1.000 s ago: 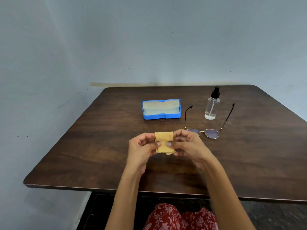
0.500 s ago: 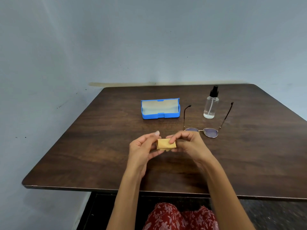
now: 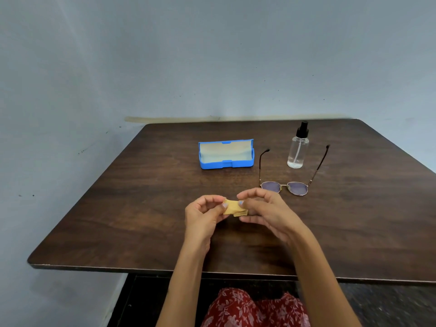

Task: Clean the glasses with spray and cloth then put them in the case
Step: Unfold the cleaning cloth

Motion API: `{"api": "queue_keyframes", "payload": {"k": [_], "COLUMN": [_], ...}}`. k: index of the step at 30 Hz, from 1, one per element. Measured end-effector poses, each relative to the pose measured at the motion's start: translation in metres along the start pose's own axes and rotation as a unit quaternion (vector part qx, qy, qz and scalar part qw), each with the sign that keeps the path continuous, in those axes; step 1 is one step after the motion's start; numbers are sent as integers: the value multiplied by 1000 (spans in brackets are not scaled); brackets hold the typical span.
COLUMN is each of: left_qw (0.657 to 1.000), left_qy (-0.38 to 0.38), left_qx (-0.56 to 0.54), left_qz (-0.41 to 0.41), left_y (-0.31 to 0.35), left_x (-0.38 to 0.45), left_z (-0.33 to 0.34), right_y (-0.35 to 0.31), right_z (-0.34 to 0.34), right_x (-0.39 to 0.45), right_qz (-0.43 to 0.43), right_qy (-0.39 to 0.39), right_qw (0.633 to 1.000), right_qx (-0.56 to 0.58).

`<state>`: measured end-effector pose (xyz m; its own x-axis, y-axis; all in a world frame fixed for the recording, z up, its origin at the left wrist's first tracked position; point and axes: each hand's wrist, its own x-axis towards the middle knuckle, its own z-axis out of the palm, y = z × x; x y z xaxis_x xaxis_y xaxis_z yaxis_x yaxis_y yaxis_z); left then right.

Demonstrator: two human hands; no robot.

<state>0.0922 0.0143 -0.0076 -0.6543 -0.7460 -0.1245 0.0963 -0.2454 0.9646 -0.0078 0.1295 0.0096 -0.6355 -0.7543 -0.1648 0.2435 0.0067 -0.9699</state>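
Note:
A small yellow cloth (image 3: 234, 209), folded into a narrow strip, is pinched between my left hand (image 3: 203, 214) and my right hand (image 3: 264, 210) just above the table's middle. The glasses (image 3: 286, 186) lie on the table behind my right hand, temples unfolded and pointing away from me. A clear spray bottle (image 3: 297, 149) with a black nozzle stands upright between the temple tips. The blue case (image 3: 226, 155) sits open to the left of the glasses, its pale lining showing and nothing inside.
Everything rests on a dark wooden table (image 3: 118, 220) pushed against a grey wall. Its front edge runs just above my lap, where a red floral garment (image 3: 254, 310) shows.
The cloth has gone from a taller hanging fold to a narrow folded strip, and my hands have lowered slightly while still pinching it. Glasses, bottle and case have not moved.

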Motion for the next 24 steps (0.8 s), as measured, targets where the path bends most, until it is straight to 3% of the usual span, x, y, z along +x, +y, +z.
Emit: {"api": "queue_keyframes", "payload": {"k": [8, 12, 17, 24], "left_qw": [997, 982, 930, 830], "left_qy": [-16, -8, 7, -11], "left_qx": [76, 175, 328, 516], "left_qz": [5, 63, 165, 212], "left_y": [-5, -6, -13, -15], "left_x": [-3, -3, -4, -5], "left_z": [-1, -1, 2, 3], "right_y": [10, 16, 20, 21], "right_z": [-3, -1, 7, 8], "right_x": [7, 6, 7, 8], "right_qz": [-2, -61, -94, -107], "right_qy": [42, 86, 124, 141], "right_qw": [998, 975, 916, 883], "right_qx": [-53, -196, -371, -436]}}
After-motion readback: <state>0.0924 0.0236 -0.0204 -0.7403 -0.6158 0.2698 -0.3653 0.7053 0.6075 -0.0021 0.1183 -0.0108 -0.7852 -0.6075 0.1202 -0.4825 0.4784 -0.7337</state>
